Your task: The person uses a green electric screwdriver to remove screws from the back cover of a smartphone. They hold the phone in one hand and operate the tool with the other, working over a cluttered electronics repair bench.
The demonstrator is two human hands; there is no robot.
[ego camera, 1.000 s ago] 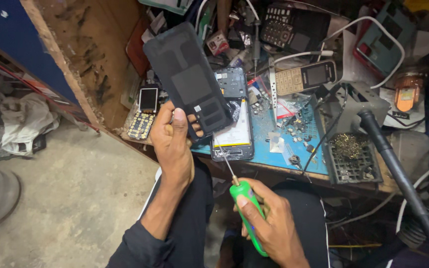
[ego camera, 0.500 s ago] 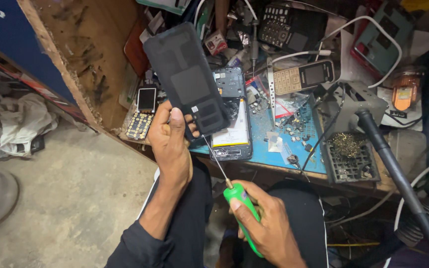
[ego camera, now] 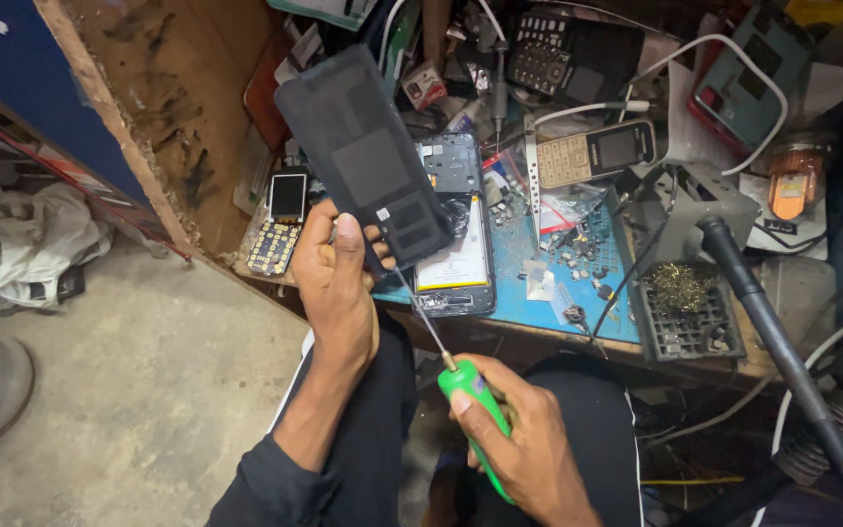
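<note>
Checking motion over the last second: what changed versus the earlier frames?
The right hand with the green-handled screwdriver slid slightly left, its tip drawing up to the lower edge of the black phone back panel. Nothing was grabbed or released. The left hand holds the panel raised as before; the opened phone on the blue mat is unmoved.

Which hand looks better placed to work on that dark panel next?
Probably the right hand: it grips the green screwdriver, whose tip meets the black back panel. The left hand is occupied holding the panel up.
</note>
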